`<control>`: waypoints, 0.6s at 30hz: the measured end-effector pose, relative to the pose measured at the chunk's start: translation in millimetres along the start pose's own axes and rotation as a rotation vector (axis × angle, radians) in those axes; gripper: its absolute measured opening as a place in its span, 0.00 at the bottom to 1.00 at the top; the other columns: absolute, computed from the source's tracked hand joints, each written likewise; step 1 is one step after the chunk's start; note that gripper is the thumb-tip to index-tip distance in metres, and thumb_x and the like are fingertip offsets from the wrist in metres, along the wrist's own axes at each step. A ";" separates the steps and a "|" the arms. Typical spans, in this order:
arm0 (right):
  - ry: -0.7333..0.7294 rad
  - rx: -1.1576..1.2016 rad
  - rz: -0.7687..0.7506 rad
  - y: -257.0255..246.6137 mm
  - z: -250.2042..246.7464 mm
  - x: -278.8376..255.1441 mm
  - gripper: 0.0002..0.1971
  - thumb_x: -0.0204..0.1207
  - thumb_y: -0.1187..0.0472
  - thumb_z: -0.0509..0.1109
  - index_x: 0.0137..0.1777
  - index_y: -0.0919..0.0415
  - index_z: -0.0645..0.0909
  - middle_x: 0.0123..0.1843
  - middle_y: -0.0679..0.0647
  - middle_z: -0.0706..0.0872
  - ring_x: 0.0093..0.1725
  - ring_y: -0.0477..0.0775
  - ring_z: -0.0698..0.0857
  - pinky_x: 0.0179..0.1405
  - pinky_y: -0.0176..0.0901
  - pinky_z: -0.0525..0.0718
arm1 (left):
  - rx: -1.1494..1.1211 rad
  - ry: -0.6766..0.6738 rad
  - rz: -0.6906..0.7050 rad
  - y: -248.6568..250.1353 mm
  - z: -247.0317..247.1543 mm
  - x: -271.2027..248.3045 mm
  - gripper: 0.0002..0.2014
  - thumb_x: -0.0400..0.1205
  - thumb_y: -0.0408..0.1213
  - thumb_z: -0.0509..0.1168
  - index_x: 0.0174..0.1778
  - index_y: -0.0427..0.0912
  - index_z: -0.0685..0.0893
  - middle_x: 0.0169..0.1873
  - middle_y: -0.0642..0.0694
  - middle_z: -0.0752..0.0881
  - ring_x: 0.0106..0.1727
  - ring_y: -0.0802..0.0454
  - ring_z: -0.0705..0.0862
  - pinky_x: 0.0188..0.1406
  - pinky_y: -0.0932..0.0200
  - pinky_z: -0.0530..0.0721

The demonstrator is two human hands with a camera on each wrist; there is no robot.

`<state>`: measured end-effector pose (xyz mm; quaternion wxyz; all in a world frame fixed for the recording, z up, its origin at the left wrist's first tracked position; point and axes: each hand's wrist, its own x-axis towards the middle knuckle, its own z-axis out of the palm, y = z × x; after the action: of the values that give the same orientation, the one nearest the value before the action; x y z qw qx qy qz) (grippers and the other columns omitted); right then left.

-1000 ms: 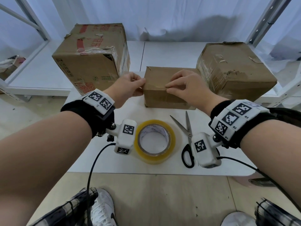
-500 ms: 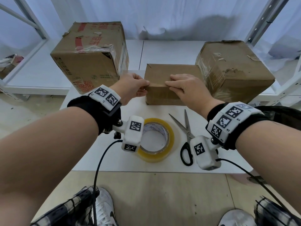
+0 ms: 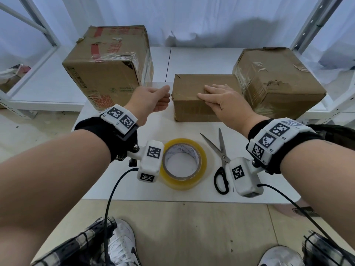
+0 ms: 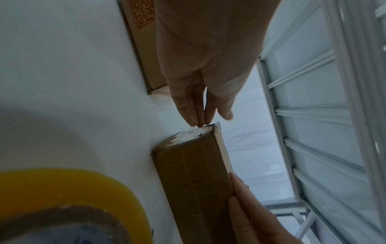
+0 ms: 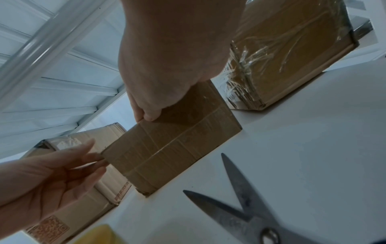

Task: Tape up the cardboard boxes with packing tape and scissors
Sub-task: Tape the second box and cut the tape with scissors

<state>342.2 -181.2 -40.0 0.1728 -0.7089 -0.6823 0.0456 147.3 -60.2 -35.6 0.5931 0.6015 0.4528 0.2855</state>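
A small flat cardboard box (image 3: 194, 87) lies in the middle of the white table (image 3: 107, 181). My right hand (image 3: 221, 98) lies flat on its top with straight fingers, the thumb against the front face (image 5: 173, 148). My left hand (image 3: 153, 100) hovers at the box's left end (image 4: 194, 165), fingers straight, fingertips just touching that corner. A yellow roll of packing tape (image 3: 184, 164) lies flat near the table's front edge. Scissors (image 3: 221, 156) with black handles lie half spread beside it on the right.
A big taped cardboard box (image 3: 109, 62) stands at the back left, another plastic-wrapped box (image 3: 276, 79) at the back right. White shelf frames (image 3: 311, 22) rise on both sides. Cables run from the wrist cameras over the table's front edge.
My left hand has let go of the box's left edge and drawn slightly left with fingers straightened. My right hand has flattened on the box top.
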 end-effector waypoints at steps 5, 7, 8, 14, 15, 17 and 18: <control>0.013 0.093 0.021 0.3 -0.6 -0.7 0.18 0.86 0.63 0.60 0.74 0.55 0.77 0.78 0.58 0.74 0.80 0.58 0.68 0.82 0.45 0.54 | 0.273 0.011 0.102 8.1 11.7 -4.6 0.08 0.79 0.39 0.72 0.37 0.38 0.85 0.33 0.45 0.85 0.36 0.54 0.84 0.43 0.62 0.88; 0.080 0.198 0.063 -0.1 -2.9 -3.7 0.19 0.83 0.64 0.65 0.73 0.59 0.77 0.75 0.58 0.77 0.77 0.56 0.72 0.82 0.43 0.58 | 0.401 0.043 0.155 12.0 16.1 -4.1 0.08 0.80 0.38 0.71 0.39 0.37 0.85 0.34 0.43 0.86 0.37 0.51 0.86 0.47 0.57 0.88; 0.118 0.227 0.084 0.2 -3.1 -5.3 0.19 0.82 0.64 0.67 0.72 0.60 0.78 0.73 0.58 0.79 0.76 0.56 0.74 0.82 0.46 0.62 | 0.504 0.052 0.193 14.7 17.8 -4.2 0.09 0.81 0.39 0.69 0.41 0.36 0.85 0.35 0.42 0.87 0.38 0.49 0.87 0.49 0.55 0.88; 0.165 0.089 0.088 -2.9 -0.4 -12.8 0.14 0.83 0.63 0.66 0.66 0.63 0.83 0.71 0.61 0.81 0.74 0.60 0.77 0.80 0.50 0.65 | 0.870 0.064 0.323 25.0 26.9 -7.8 0.11 0.84 0.39 0.64 0.46 0.35 0.86 0.40 0.39 0.88 0.46 0.43 0.87 0.54 0.46 0.86; 0.136 0.023 0.072 -4.2 -1.7 -13.1 0.15 0.84 0.63 0.64 0.67 0.63 0.82 0.72 0.61 0.80 0.74 0.61 0.76 0.80 0.49 0.65 | 0.871 0.050 0.315 24.6 25.8 -7.8 0.12 0.85 0.40 0.63 0.46 0.34 0.86 0.40 0.39 0.88 0.46 0.42 0.87 0.54 0.45 0.86; 0.064 -0.108 0.045 -5.7 -6.4 -12.8 0.16 0.86 0.63 0.60 0.70 0.62 0.81 0.74 0.61 0.78 0.75 0.62 0.75 0.79 0.52 0.66 | 0.844 -0.017 0.280 24.5 19.7 -8.9 0.15 0.86 0.41 0.61 0.49 0.32 0.87 0.43 0.38 0.88 0.48 0.42 0.87 0.56 0.46 0.85; 0.028 -0.155 0.044 -6.4 -9.7 -13.2 0.17 0.86 0.63 0.59 0.72 0.61 0.79 0.75 0.61 0.77 0.75 0.63 0.74 0.78 0.53 0.66 | 0.860 -0.067 0.259 25.3 16.3 -10.9 0.17 0.86 0.43 0.60 0.52 0.32 0.86 0.45 0.38 0.88 0.49 0.42 0.86 0.57 0.47 0.84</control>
<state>338.1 -195.9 -31.2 0.1258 -0.7357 -0.6654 -0.0136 162.2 -74.4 -11.1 0.2627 0.8540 0.4317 0.1236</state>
